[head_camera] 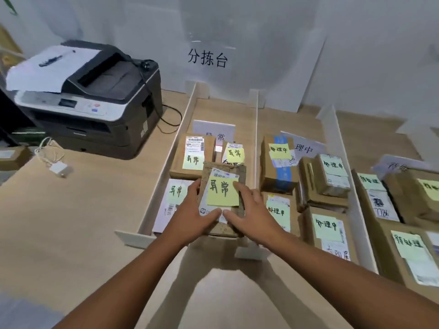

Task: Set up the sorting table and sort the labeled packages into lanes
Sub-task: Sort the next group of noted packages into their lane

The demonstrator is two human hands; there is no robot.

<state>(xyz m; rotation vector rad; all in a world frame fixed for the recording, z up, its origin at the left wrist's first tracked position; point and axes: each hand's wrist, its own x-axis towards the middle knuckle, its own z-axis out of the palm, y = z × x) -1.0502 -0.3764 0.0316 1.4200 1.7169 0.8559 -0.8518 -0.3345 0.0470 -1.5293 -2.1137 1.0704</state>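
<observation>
Left hand (190, 210): grasping the package (209, 170) at its left edge, fingers curled over the side, thumb along the near end.

Right hand (251, 210): grasping the same package at its right edge, forefinger laid on the corner of the note (222, 191), thumb at the near end, close to the left thumb.

Package: brown cardboard, white shipping label, yellow note handwritten 异常. It sits in the left lane (225, 115), at the near half, over other parcels. Whether it rests on them cannot be told.

Left lane: three further parcels carry the same marking: a box (190, 155) at the back, a small parcel (234, 151) beside it, and a flat white parcel (171, 203) under the left hand's side.

Middle lane (285, 122): boxes with notes reading 处理中.

Right lane (368, 134): boxes with notes of a third marking.

White dividers (256, 138) stand upright between the lanes on the counter (95, 222).

A sign (207, 58) on the back board reads 分拣台. A printer (90, 98) stands on the counter's left, a charger (58, 167) near it.
</observation>
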